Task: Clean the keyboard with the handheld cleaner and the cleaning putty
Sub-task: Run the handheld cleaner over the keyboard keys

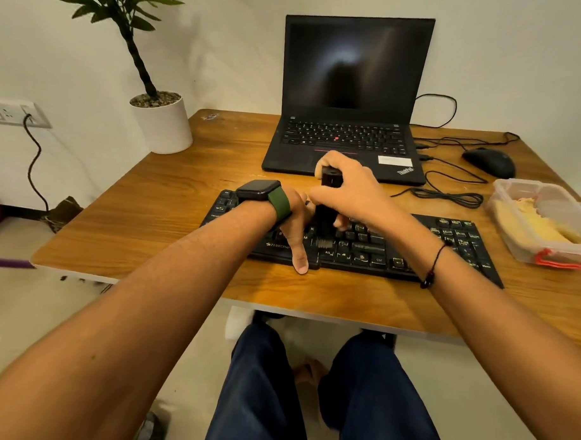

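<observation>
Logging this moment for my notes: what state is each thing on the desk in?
Laptop: open, screen dark.
Keyboard: flat, left hand on it.
Handheld cleaner: upright, gripped by right hand, tip on keys.
Plastic box: lid on.
Mouse: idle.

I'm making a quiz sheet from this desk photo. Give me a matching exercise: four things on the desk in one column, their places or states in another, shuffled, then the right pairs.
Things:
1. handheld cleaner
2. laptop
3. mouse
4. plastic box

Places or states:
A. at the desk's right edge, yellow stuff inside
B. upright on the keyboard, held by the right hand
C. open, screen dark
D. right of the laptop, corded

Pairs: 1-B, 2-C, 3-D, 4-A
</observation>
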